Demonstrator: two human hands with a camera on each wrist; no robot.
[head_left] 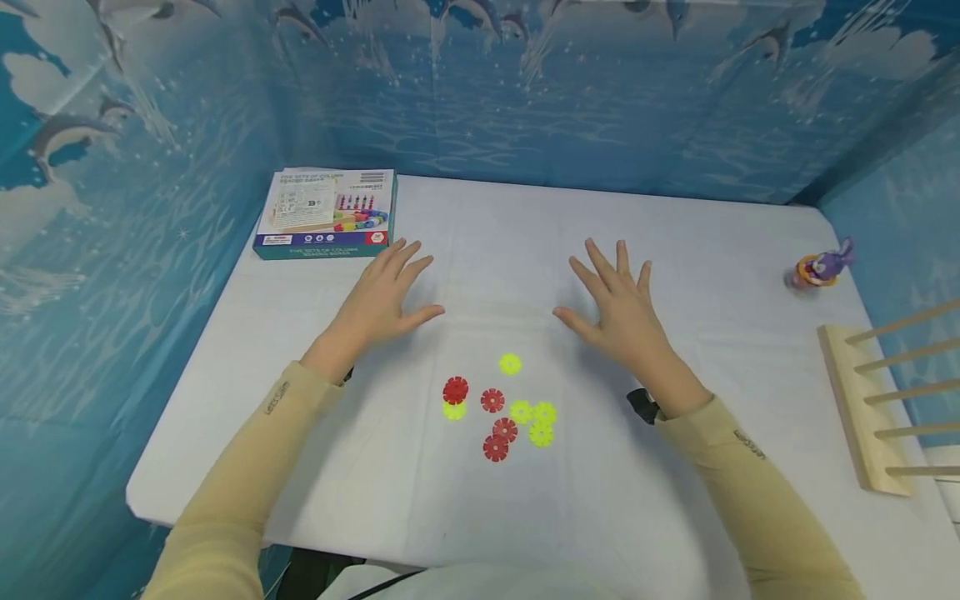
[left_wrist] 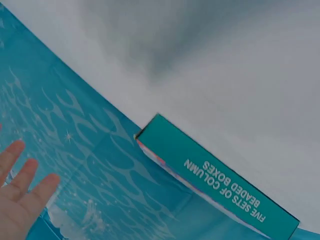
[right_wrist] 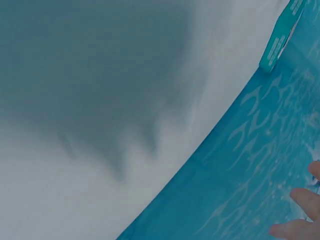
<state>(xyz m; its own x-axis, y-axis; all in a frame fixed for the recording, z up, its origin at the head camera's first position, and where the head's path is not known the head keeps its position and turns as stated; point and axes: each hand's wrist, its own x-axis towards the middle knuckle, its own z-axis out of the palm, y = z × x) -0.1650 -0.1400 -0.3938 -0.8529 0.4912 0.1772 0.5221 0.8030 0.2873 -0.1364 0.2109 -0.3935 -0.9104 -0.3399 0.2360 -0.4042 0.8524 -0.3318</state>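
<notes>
Four red discs (head_left: 492, 401) and five yellow-green discs (head_left: 510, 363) lie in a loose group on the white bench (head_left: 600, 517), toward the person's side. Each disc is flat and round, with a notched rim. The leftmost red disc partly overlaps a yellow-green disc; two other red discs adjoin, and three yellow-green discs form a cluster to the right.

The left hand (head_left: 386, 292) and right hand (head_left: 621, 315) are raised above the bench beyond the discs, to either side, backs toward the head camera. On both hands the fingers are extended, spread and released, thumbs pointing inward; neither grasps anything.

A box (head_left: 322, 212) marked "FIVE SETS OF COLUMN BEADED BOXES" lies near the left fingertips. A purple figurine (head_left: 823, 267) and a wooden peg rack (head_left: 862, 408) occupy the right side. Blue dolphin-print cloth (head_left: 487, 125) surrounds the bench.
</notes>
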